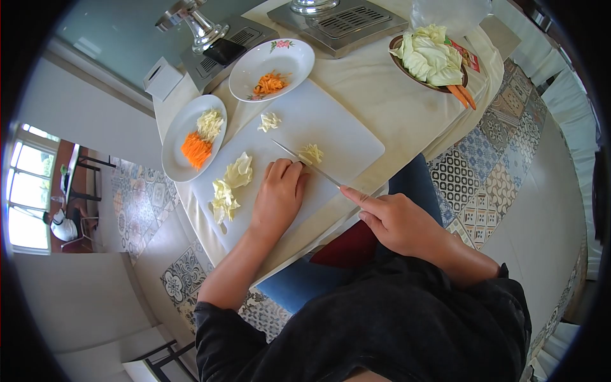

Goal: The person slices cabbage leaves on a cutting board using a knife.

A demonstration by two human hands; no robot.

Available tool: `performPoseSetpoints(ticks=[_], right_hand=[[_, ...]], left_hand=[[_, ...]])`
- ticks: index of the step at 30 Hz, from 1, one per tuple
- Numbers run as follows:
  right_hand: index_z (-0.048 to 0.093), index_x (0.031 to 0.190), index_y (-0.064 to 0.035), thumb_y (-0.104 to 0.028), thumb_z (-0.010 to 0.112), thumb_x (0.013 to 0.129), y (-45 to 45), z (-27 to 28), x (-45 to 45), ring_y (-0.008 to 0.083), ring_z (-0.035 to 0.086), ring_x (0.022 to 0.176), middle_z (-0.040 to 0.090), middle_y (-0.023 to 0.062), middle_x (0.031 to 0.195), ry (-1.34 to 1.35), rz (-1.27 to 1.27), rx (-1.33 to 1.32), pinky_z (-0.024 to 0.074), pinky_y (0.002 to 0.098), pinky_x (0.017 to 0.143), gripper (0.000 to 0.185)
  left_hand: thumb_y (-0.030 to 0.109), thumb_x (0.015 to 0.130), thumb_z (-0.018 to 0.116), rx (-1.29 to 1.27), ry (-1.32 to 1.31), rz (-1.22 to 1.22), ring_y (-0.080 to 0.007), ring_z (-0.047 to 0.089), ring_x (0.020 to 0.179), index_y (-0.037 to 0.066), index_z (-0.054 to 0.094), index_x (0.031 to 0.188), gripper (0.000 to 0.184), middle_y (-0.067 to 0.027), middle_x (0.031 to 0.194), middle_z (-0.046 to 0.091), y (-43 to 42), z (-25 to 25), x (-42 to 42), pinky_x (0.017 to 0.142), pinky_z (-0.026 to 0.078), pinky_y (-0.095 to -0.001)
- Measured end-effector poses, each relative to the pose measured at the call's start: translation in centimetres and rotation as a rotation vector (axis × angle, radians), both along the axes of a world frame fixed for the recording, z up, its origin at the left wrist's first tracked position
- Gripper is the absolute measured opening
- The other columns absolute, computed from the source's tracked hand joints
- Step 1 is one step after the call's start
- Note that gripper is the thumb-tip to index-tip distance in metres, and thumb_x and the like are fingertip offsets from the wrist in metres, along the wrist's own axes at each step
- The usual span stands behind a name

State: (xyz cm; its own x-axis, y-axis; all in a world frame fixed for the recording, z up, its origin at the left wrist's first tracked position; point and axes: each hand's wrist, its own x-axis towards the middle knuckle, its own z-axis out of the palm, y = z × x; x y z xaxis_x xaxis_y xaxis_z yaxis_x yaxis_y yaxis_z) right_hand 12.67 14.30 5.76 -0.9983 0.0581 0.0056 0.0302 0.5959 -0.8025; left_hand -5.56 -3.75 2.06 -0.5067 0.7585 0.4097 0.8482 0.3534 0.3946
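My right hand grips a kitchen knife, index finger stretched along its spine. The blade lies slanted across the white cutting board, close by the fingertips of my left hand. Those fingers are curled and pressed down on the board; whatever is under them is hidden. Just past the blade is a small heap of shredded cabbage. Another little pile of cut cabbage sits farther up the board. Loose cabbage leaves lie to the left of my left hand.
An oval plate holds shredded carrot and cabbage. Beside it, a flowered bowl has carrot shreds. At the far right, a brown-rimmed bowl carries cabbage and carrots. Metal burners stand behind. A person sits far left.
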Motion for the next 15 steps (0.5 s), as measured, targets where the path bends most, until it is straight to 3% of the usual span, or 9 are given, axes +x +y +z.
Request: performPoseSetpoints(ticks=[15], right_hand=[[0.05,0.144,-0.0008,-0.008,0.053,0.096,0.1,3.5,0.3,0.0466,0.064,0.07,0.062,0.0298,0.072,-0.173,0.048,-0.021,0.0506,0.0522,0.068,0.049]], left_hand=[[0.002,0.085,0.07,0.005,0.017,0.005,-0.0375,0.059,0.094,-0.001,0.063,0.103,0.02,-0.0162,0.1,0.059,0.1,0.0,0.2,0.082,0.051,-0.0458]])
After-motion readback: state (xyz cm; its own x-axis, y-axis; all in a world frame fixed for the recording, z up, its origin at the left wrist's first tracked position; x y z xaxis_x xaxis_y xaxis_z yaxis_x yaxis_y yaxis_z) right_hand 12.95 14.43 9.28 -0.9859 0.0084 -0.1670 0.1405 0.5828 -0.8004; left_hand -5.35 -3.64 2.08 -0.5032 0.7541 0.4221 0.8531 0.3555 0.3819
